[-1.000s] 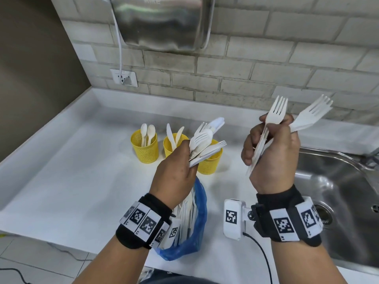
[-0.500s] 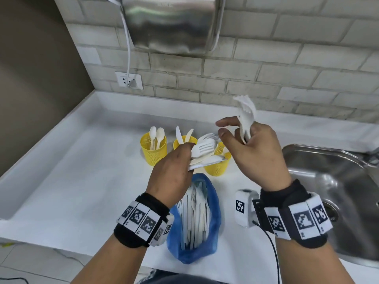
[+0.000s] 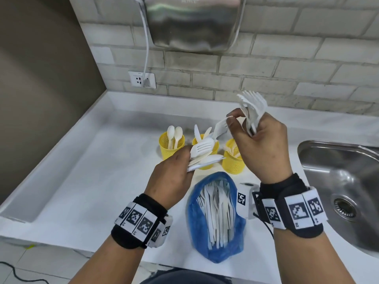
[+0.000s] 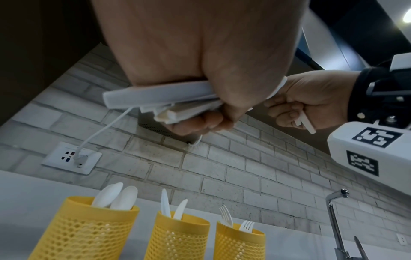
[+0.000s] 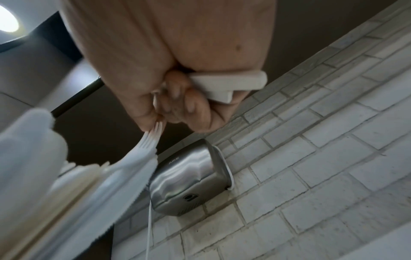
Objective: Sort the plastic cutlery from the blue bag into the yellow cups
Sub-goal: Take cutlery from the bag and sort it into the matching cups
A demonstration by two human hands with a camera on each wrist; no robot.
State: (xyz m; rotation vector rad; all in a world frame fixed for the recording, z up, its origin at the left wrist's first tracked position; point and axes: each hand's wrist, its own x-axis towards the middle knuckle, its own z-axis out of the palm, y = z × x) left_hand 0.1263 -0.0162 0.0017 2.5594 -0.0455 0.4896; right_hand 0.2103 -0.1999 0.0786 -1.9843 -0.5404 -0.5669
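Overhead, from the head view, the left hand (image 3: 171,177) clamps a fanned bundle of white cutlery (image 3: 202,153) by the handles, heads pointing toward 2 o'clock over the yellow cups (image 3: 171,147), while the right hand (image 3: 260,144) keeps a clutch of forks (image 3: 254,105) upright in its curled fingers and pinches the tines of one more fork (image 3: 220,128) between thumb and forefinger. At 6 o'clock from the cups the blue bag (image 3: 215,218) lies open on the bench (image 3: 82,181), still full of pieces. Next, the left wrist view shows the handle ends (image 4: 160,98) squeezed flat under the thumb; these pieces look very light, thin and smooth, so they will probably slide against each other unless gripped firmly across the flat handles. Below stand three cups holding spoons (image 4: 115,197), knives (image 4: 171,205) and forks respectively. Finally, the right wrist view shows two handle stubs (image 5: 229,84) poking past the closed fingers (image 5: 177,98) and the pinched tines at 7 o'clock; tines likely flex, so the neck is the safer hold.
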